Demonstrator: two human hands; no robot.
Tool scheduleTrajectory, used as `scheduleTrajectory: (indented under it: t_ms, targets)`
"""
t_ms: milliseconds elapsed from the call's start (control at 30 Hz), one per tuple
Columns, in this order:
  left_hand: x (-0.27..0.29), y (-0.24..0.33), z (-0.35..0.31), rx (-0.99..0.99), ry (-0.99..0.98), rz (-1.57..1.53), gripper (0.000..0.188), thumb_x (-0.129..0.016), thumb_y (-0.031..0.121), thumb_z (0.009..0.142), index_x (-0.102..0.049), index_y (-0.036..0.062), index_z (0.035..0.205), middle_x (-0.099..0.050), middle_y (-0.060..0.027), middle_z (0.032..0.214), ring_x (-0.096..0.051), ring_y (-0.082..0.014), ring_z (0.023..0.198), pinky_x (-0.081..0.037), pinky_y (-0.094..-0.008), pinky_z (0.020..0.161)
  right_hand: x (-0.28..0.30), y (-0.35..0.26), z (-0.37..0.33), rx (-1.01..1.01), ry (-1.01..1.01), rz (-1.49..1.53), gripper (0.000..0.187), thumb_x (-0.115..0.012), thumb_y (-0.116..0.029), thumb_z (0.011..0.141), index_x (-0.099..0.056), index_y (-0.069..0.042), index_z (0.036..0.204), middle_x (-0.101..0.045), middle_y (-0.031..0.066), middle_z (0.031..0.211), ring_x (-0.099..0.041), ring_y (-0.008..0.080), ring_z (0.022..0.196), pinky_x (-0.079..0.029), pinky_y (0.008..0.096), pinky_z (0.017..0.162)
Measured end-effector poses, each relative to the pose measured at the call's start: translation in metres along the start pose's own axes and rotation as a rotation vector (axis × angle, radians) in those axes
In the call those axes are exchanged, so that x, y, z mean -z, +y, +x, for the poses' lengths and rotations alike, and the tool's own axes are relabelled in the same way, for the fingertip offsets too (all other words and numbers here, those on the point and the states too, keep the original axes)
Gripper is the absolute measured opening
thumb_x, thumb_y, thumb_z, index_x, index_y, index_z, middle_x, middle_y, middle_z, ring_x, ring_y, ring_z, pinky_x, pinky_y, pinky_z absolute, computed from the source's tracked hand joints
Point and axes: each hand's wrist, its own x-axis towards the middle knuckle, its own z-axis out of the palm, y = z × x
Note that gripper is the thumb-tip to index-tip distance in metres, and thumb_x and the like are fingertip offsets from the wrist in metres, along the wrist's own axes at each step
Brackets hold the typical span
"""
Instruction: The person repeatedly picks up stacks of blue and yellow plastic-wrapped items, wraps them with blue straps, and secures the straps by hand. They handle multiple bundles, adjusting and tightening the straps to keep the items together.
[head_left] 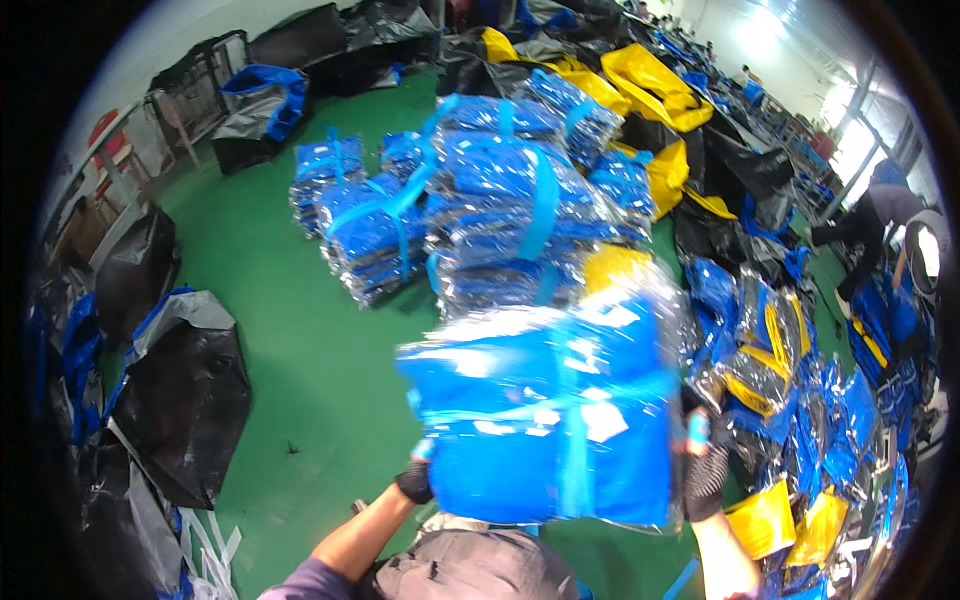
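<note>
A wide bundle [490, 465] of blue folded pieces in clear plastic, crossed by light blue straps, is held up in front of me. My left hand [416, 480], in a dark glove with bare fingertips, grips its lower left edge. Most of its fingers are hidden behind the bundle. At the right edge, my right hand [706, 470] is closed on the bundle, its glove dark and striped. Just beyond stands a tall stack [490, 200] of similar strapped blue bundles, with a lower strapped pile [370, 235] beside it on the left.
Green floor [300, 380] lies to my left, with a black and grey bag [185, 400] on it. Loose plastic-wrapped blue and yellow pieces [770, 350] heap up at right. Black and yellow sheeting [655, 90] lies behind the stack. Another person [880, 215] bends at far right.
</note>
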Motion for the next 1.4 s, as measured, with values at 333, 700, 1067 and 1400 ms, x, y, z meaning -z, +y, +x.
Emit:
scheduleTrajectory:
  t_ms: [333, 700, 1067, 1400]
  targets:
    - [-0.089, 0.217, -0.093, -0.763, -0.205, 0.032, 0.085, -0.062, 0.051, 0.075, -0.028, 0.0031, 0.136, -0.041, -0.0212, 0.132, -0.053, -0.0319, 0.108, -0.048, -0.0446, 0.09, -0.345, -0.126, 0.262, 0.999, -0.553, -0.154, 0.031, -0.046, -0.031, 0.09, -0.058, -0.002, 0.096, -0.059, 0.0194, 0.082, -0.058, 0.0317, 0.077, -0.046, 0.0369, 0.071]
    - [-0.07, 0.333, 0.208, -0.519, 0.748, 0.342, 0.093, -0.057, 0.071, 0.068, -0.05, -0.0074, 0.118, -0.053, -0.0169, 0.12, -0.055, -0.0302, 0.102, -0.042, -0.039, 0.089, -0.231, 0.015, 0.188, 0.859, -0.525, -0.549, 0.044, -0.049, -0.027, 0.089, -0.044, 0.0, 0.124, -0.055, 0.0222, 0.105, -0.056, 0.0388, 0.087, -0.044, 0.045, 0.076]
    - [-0.07, 0.259, 0.194, -0.734, 0.369, 0.565, 0.043, -0.051, 0.036, 0.086, -0.046, 0.0098, 0.12, -0.053, -0.0097, 0.109, -0.051, -0.0238, 0.093, -0.045, -0.0403, 0.075, 0.212, 0.14, -0.123, -0.728, 0.343, -0.218, 0.031, -0.051, -0.031, 0.089, -0.05, -0.004, 0.074, -0.054, 0.0075, 0.066, -0.057, 0.0158, 0.057, -0.047, 0.0299, 0.053]
    - [-0.23, -0.178, 0.149, 0.675, -1.081, 2.306, 0.052, -0.061, 0.022, 0.085, -0.039, 0.0072, 0.13, -0.058, -0.0126, 0.111, -0.057, -0.0206, 0.098, -0.043, -0.0332, 0.089, 0.248, 0.198, -0.382, -0.694, 0.801, 0.36, 0.023, -0.058, -0.028, 0.087, -0.053, -0.008, 0.094, -0.053, 0.0016, 0.071, -0.051, 0.0105, 0.06, -0.041, 0.0246, 0.054]
